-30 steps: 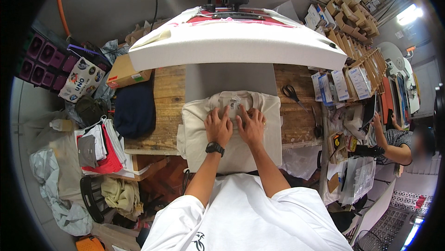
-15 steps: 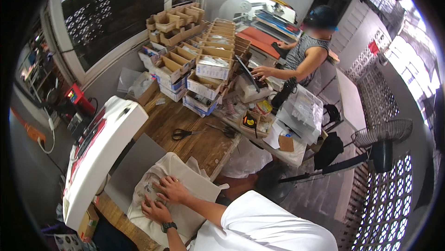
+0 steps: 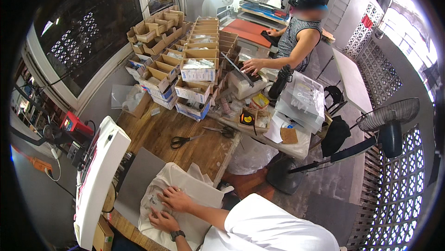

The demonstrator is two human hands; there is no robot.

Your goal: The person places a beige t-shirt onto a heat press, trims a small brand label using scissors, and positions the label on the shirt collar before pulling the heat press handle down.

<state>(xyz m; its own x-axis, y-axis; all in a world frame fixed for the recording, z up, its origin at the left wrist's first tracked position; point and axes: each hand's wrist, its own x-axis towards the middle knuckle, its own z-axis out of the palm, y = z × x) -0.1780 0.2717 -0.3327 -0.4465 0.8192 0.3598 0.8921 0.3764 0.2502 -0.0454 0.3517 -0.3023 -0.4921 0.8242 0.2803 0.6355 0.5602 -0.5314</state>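
A cream T-shirt lies on the grey lower platen of the heat press at the lower left. My left hand rests on the shirt near its neckline, fingers spread, a dark watch on the wrist. My right hand lies just above it on the same fabric, fingers apart, beside a small inside-neck print. Neither hand grips anything. The press's white padded upper part stands raised to the left of both hands.
Two scissors lie on the wooden table beside stacked cardboard bins. A plastic container sits on the side table. A standing fan is at right. A co-worker in a patterned tank top reaches over a dark tablet-like object.
The view has swung to the right, bringing the bins, co-worker and fan into the middle. My hands remain flat on the shirt. The co-worker has leaned slightly, hand still at the dark object.
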